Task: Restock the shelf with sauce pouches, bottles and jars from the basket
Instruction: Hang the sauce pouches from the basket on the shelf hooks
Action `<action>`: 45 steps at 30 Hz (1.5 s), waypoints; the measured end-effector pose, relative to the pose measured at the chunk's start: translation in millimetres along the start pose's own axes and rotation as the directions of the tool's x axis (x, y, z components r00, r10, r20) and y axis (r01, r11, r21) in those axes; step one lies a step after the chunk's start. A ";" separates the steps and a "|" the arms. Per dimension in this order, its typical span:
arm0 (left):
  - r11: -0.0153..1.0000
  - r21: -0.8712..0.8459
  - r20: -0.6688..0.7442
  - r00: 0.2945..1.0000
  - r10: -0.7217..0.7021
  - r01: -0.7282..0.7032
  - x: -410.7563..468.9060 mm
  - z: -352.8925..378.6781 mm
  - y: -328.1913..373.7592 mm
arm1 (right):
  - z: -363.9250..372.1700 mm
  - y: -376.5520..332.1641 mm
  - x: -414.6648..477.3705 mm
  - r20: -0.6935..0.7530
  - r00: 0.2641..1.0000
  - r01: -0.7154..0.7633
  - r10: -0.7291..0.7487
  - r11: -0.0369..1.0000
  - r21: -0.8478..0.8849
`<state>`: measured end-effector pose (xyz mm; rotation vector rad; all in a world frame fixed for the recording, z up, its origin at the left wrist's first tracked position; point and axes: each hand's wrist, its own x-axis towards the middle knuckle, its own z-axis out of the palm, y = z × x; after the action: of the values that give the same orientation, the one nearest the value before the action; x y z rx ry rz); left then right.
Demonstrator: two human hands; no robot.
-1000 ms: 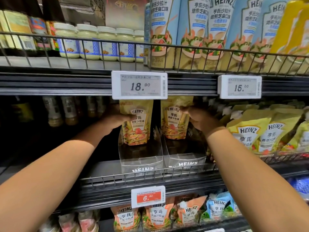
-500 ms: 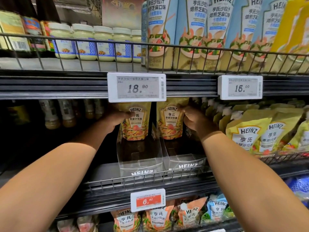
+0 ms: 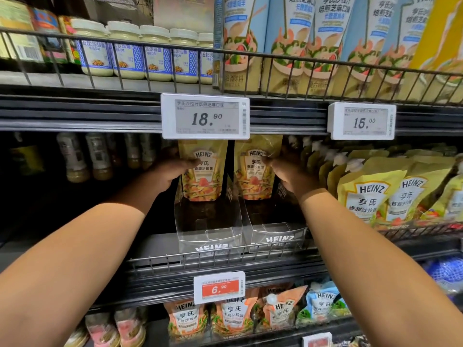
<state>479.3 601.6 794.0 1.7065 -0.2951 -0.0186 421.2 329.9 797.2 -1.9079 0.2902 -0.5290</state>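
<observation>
Head view: two yellow Heinz sauce pouches are held upright side by side at centre frame, just beneath the 18.90 price tag [image 3: 205, 116]. The left pouch [image 3: 204, 182] is gripped at its left edge by the left hand [image 3: 172, 170], with the thumb laid across the front. The right pouch [image 3: 251, 182] is pinched at its upper right edge by the right hand [image 3: 288, 172].

Compared with a second ago, both pouches are seen slightly higher and deeper in the middle shelf [image 3: 155, 249], with their tops now tucked behind the tag. They are held over the rear of two clear display trays [image 3: 208, 237]; whether they touch the trays cannot be told.

Placement is judged nearly done, as lowering and release remain. The basket is not in view.
</observation>
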 end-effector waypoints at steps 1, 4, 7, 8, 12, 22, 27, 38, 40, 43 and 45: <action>1.000 -0.019 -0.010 1.000 0.004 -0.004 -1.0 -0.5 0.0 | 0.7 -0.1 -1.7 -0.017 1.000 0.017 -0.017 1.000 -0.021; 0.999 -0.016 -0.046 0.998 0.032 -0.033 -5.5 -2.4 1.9 | 2.5 -0.4 -6.8 -0.037 0.998 0.052 -0.054 0.996 -0.067; 1.000 -0.021 -0.077 0.997 0.004 -0.006 -12.0 -3.6 3.6 | 1.3 -1.4 -16.1 -0.026 0.998 0.061 -0.065 0.988 -0.143; 1.000 -0.022 -0.087 0.996 -0.004 0.002 -15.5 -3.4 4.6 | 0.3 -1.7 -18.8 -0.016 0.997 0.073 -0.076 0.985 -0.157; 1.000 -0.007 -0.112 0.994 -0.005 0.005 -31.4 -1.9 6.8 | -5.8 -6.2 -27.6 -0.008 0.998 0.064 -0.066 0.990 -0.126; 0.997 -0.063 -0.194 0.980 0.031 -0.044 -78.1 3.1 16.2 | -15.9 -9.3 -55.1 -0.028 0.996 0.078 -0.086 0.976 -0.205; 0.993 -0.105 -0.250 0.968 0.026 -0.053 -103.2 4.4 15.7 | -20.9 -10.4 -76.9 -0.019 0.996 0.084 -0.084 0.996 -0.013; 0.958 -0.249 -0.140 0.984 0.110 -0.143 -179.1 7.0 28.9 | -50.3 -13.3 -187.4 -0.186 0.980 0.101 -0.072 0.983 0.151; 0.946 -0.297 -0.065 0.991 0.116 -0.130 -198.1 9.1 31.3 | -50.8 -15.1 -209.8 -0.190 0.981 0.081 -0.042 0.976 0.203; 0.944 -0.315 0.053 0.991 0.122 -0.100 -225.8 10.6 28.7 | -49.9 -15.2 -244.3 -0.201 0.980 0.044 0.005 0.970 0.239; 0.946 -0.315 0.124 0.985 0.122 -0.078 -241.2 11.5 20.8 | -47.5 -11.2 -267.2 -0.209 0.977 0.018 0.034 0.971 0.239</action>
<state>240.3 637.4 774.9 1.3782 -0.4612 -0.1073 164.7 412.3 762.4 -1.6176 0.3548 -0.7304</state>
